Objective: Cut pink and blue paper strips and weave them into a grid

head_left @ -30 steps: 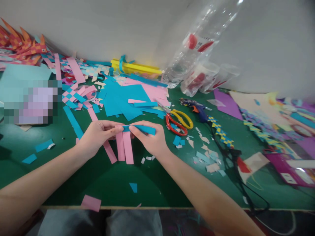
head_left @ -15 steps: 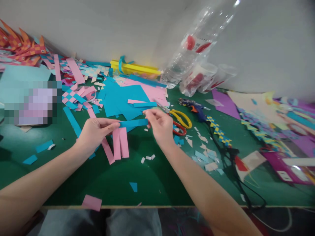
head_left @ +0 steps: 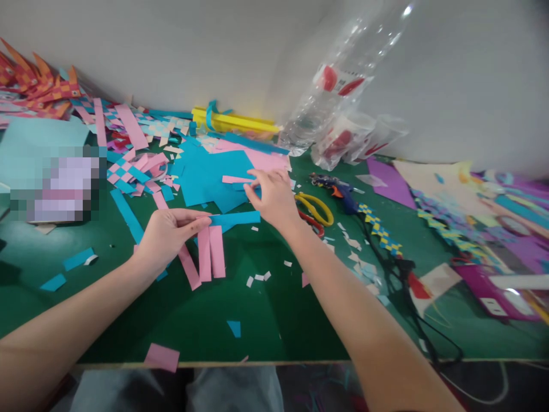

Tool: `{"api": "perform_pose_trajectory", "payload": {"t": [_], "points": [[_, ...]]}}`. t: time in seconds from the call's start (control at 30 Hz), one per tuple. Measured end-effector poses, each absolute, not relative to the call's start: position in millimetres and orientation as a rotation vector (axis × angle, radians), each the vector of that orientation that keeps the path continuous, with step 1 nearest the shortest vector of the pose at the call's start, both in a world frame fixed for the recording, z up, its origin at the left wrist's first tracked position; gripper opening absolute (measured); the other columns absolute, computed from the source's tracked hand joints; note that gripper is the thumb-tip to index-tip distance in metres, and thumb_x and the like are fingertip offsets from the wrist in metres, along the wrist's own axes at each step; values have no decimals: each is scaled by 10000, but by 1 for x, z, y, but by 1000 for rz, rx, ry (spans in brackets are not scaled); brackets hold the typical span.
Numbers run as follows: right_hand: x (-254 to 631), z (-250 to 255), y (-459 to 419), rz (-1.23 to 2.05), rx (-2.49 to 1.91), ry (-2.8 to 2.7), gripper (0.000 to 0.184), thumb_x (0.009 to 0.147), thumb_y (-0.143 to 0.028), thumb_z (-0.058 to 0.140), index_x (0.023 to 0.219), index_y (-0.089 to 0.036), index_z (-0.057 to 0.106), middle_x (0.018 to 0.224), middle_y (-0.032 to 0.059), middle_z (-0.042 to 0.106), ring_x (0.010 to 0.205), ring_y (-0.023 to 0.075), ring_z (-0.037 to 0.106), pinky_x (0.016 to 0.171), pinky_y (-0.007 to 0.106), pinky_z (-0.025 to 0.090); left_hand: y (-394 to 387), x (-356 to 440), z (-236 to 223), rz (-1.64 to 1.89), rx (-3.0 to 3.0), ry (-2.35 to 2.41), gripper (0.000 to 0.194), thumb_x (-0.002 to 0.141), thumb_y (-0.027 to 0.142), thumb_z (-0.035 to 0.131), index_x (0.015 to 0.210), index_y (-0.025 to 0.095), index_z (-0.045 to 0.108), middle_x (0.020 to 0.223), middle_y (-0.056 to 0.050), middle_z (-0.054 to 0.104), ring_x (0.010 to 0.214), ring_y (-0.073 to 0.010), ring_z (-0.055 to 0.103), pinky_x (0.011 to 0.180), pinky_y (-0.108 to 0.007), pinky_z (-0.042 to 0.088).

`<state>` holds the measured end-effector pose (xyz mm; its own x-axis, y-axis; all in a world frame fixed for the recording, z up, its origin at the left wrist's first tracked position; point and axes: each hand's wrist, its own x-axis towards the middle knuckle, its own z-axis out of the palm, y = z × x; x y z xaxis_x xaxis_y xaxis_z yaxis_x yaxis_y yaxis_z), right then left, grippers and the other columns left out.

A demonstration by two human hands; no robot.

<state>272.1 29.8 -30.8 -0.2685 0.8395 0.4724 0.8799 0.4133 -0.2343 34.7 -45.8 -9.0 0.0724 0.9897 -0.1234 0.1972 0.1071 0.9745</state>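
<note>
Between thumb and fingers, my left hand [head_left: 174, 232] pinches a blue paper strip [head_left: 238, 218] that sticks out to the right. Two pink paper strips [head_left: 211, 252] hang down from the blue one, side by side. My right hand [head_left: 274, 197] holds nothing I can see; its fingers are apart over a short blue strip [head_left: 239, 186] lying on the blue paper sheets [head_left: 223, 166]. A narrow pink strip [head_left: 234, 179] lies by its fingertips. Scissors [head_left: 315, 209] with yellow and red handles are partly covered by my right hand and wrist.
A glue gun [head_left: 337, 186] lies right of the scissors, its cord trailing to the front edge. A clear plastic bottle [head_left: 326, 86] leans by the wall near bagged cups [head_left: 343, 137]. Woven paper pieces [head_left: 132, 171] and scraps litter the green table [head_left: 257, 320].
My right hand has let go of the blue strip and moved up and away to the loose strips. My left hand still grips the blue strip with the pink ones, shifted slightly left.
</note>
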Motion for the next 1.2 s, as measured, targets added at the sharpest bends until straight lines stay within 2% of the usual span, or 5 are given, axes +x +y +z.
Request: {"api": "perform_pose_trajectory", "payload": {"t": [0.33,0.57,0.8,1.0,1.2], "points": [[273,-29,47,-133,-1595,-2040,255,940,-277,465,1036,-149,664,819,91,731,876,267,651,994,466,359,-47,34,-12,925,1353,1348,281,736,473,762,881,235,795,837,-51,763,757,-193,666,665,-277,524],[275,-36,49,-41,-1592,-2143,229,871,-416,610,846,-210,708,1040,95,717,1053,314,589,975,521,365,-46,32,-15,891,1380,1353,297,749,497,744,905,249,791,786,-44,745,733,-195,656,578,-262,504],[271,-14,47,148,-1372,-1840,31,832,-193,658,810,-200,678,871,41,719,861,212,660,856,401,499,-46,34,-14,922,1345,1343,284,736,483,757,877,239,790,837,-53,762,756,-199,674,619,-271,531],[269,19,21,387,-1147,-1633,214,916,-432,571,907,-245,673,772,17,714,705,170,693,656,321,544,-45,30,-4,1001,1407,1359,264,748,441,756,873,210,788,902,-65,775,839,-217,695,724,-305,558],[264,20,-18,437,-1132,-1551,291,898,-538,560,947,-276,676,702,0,657,494,133,609,465,299,474,-47,20,11,1318,1553,1508,238,795,450,729,931,257,762,924,38,769,915,-207,693,850,-328,541]]}}
